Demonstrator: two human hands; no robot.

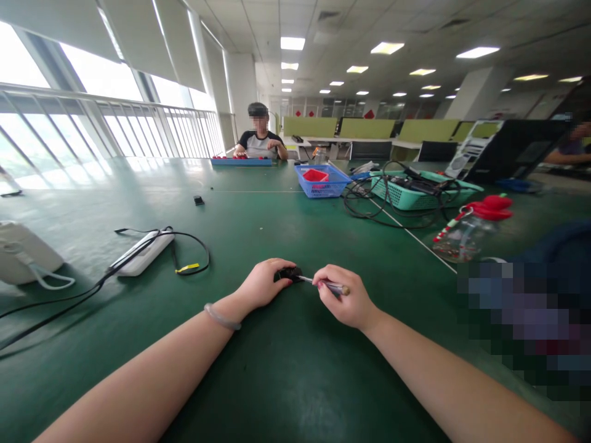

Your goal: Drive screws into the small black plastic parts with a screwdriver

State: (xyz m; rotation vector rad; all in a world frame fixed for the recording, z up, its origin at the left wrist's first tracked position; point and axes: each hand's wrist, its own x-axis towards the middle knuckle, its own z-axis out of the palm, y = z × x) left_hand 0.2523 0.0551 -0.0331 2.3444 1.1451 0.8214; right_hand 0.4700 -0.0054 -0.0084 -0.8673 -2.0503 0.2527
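Observation:
My left hand (265, 283) is closed round a small black part (290, 273) on the green table; thumb and fingers cover much of it, so I cannot make out its kind. In my right hand (345, 296) is a screwdriver (339, 287), gripped by its handle and lying nearly level. Its thin metal shaft points left, and the tip meets or nearly meets the black part's right side. A pale bangle circles my left wrist.
On the left lie a white power strip (144, 253) with black cables and a white device (28, 255). Ahead are a small black piece (198, 200), a blue basket (323, 189) and a green basket (415, 200) of cables. A red-lidded bottle (466, 234) stands right. People sit across and at far right.

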